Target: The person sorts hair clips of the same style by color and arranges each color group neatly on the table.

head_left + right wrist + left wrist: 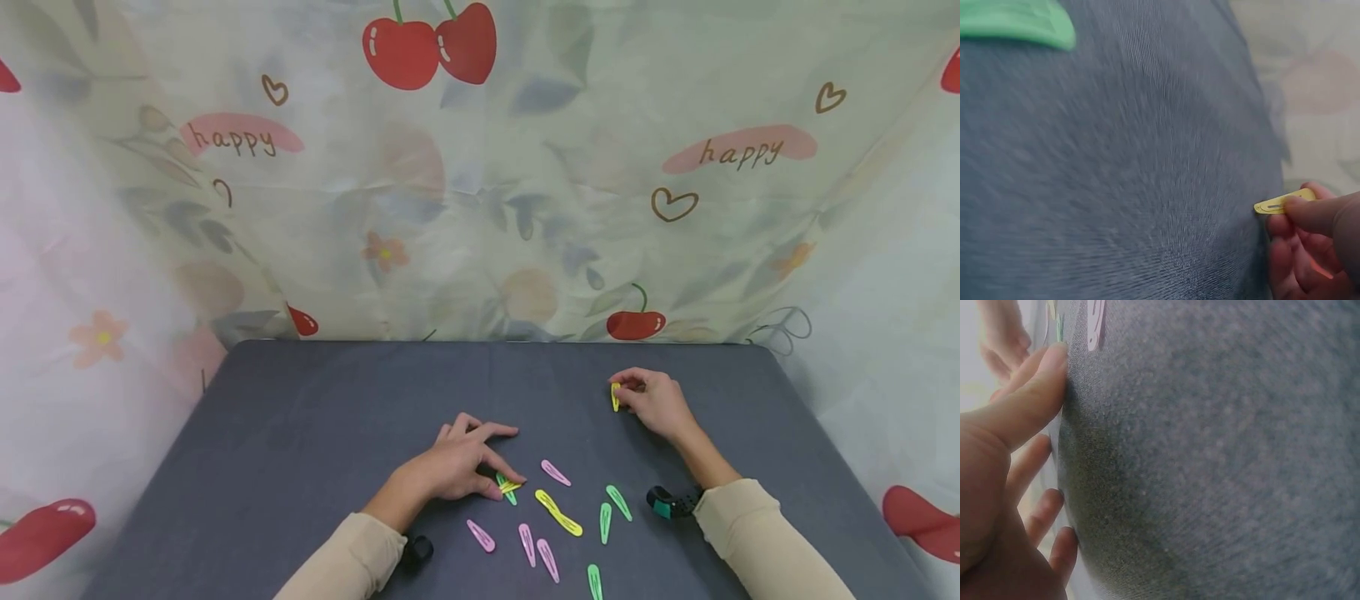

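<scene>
My right hand [656, 404] pinches a yellow snap hair clip [1282, 203] between thumb and fingers, near the far right of the table. My left hand [457, 462] has its thumb and index finger at the two ends of another yellow hair clip [512, 487], its other fingers spread. That clip lies across a green hair clip [512, 499]. In the left wrist view, the thumb [1041, 390] hides what lies behind it. To the right, two yellow hair clips [558, 512] lie end to end in a slanting line.
Several pink hair clips [527, 544] and several green hair clips [605, 523] lie scattered on the dark grey table [337, 417]. A patterned curtain [480, 208] hangs behind the table and along both sides.
</scene>
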A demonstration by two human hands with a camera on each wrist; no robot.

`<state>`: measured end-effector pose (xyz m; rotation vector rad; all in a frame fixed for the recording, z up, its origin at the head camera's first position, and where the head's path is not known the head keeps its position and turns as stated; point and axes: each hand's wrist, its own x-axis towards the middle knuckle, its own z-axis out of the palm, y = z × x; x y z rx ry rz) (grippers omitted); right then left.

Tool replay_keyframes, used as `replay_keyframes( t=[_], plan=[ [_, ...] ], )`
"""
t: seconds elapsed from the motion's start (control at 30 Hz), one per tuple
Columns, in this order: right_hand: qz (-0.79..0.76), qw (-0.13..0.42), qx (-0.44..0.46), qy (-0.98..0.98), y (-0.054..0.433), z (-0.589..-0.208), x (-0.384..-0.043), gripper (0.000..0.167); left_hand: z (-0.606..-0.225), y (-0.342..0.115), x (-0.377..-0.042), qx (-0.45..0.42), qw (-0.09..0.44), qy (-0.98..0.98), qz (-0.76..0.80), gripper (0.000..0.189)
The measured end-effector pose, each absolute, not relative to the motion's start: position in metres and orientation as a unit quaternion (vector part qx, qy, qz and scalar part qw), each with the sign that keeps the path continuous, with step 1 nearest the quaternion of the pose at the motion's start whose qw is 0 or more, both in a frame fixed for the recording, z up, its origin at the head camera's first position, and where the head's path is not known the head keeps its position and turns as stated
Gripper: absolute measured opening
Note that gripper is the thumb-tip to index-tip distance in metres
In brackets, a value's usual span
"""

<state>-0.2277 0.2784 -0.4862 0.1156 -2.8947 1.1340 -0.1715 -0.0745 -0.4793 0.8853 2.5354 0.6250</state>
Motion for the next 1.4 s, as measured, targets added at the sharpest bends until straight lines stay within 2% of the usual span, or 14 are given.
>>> replay_keyframes(
  t=[0.2, 0.37, 0.67, 0.97, 1.4],
  plan=[
    [0.331, 0.048, 0.030, -0.942, 0.283, -0.493, -0.244, 0.018, -0.479, -0.074, -0.171, 0.314, 0.195, 0.902, 0.223, 0.034],
    [0.321, 0.052, 0.025, -0.945, 0.286, -0.496, -0.253, 0.021, -0.479, -0.073, -0.171, 0.318, 0.194, 0.901, 0.220, 0.034],
    [0.309, 0.008, 0.034, -0.950, 0.287, -0.497, -0.265, 0.032, -0.478, -0.077, -0.170, 0.320, 0.192, 0.901, 0.221, 0.034],
    [0.330, -0.074, 0.082, -0.938, 0.303, -0.494, -0.262, 0.056, -0.479, -0.074, -0.172, 0.310, 0.199, 0.901, 0.228, 0.033],
    [0.331, -0.076, 0.096, -0.936, 0.305, -0.496, -0.265, 0.054, -0.470, -0.069, -0.176, 0.286, 0.222, 0.900, 0.244, 0.032]
  ],
)
